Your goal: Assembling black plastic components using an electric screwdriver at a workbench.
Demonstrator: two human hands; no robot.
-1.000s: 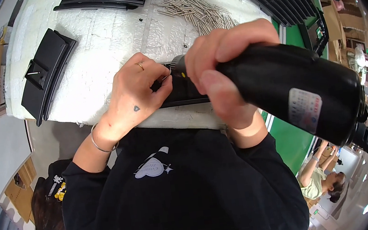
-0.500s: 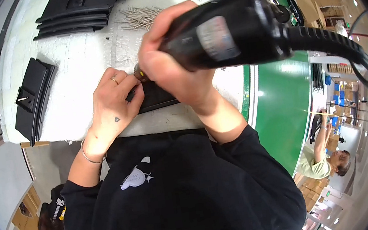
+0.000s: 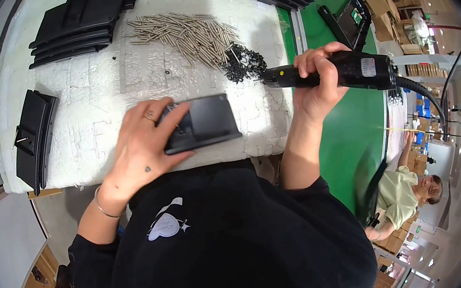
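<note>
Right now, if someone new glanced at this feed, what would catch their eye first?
Most likely the black electric screwdriver, gripped in the right hand above the white bench's right edge, its cord trailing off to the right. Next, the left hand pressing a black plastic panel flat on the white foam surface. Behind it lies a heap of metal pins beside small black screws.

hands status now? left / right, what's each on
Left hand: open, fingers spread flat on the black plastic panel, pressing it to the white bench pad.
Right hand: closed around the black electric screwdriver.
</note>
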